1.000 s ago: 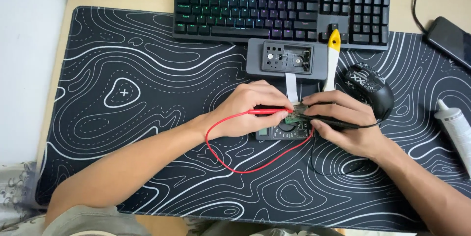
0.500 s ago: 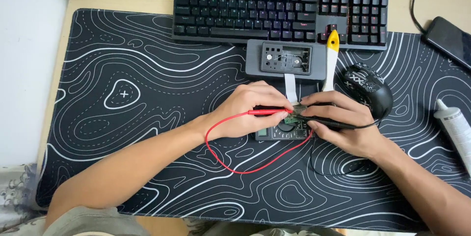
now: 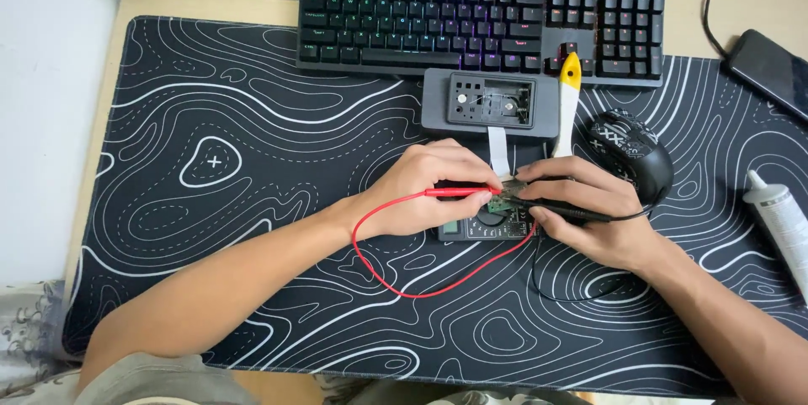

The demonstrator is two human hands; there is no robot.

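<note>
My left hand (image 3: 417, 188) holds a red test probe (image 3: 459, 192) with a red lead (image 3: 396, 270) looping below it. My right hand (image 3: 589, 211) holds a black test probe (image 3: 560, 210) with a black lead (image 3: 572, 291). Both probe tips meet on a small green circuit board (image 3: 507, 198) between my hands. That board lies over a dark multimeter (image 3: 484, 224), partly hidden by my fingers. A white ribbon cable (image 3: 498, 140) runs from the board up to a grey open device case (image 3: 488, 104).
A black desk mat with white contour lines (image 3: 252, 144) covers the desk. A backlit keyboard (image 3: 471, 18) stands at the back. A yellow-tipped white pry tool (image 3: 566, 106), a black mouse (image 3: 633, 152), a white tube (image 3: 778, 215) and a dark phone (image 3: 770, 68) lie to the right.
</note>
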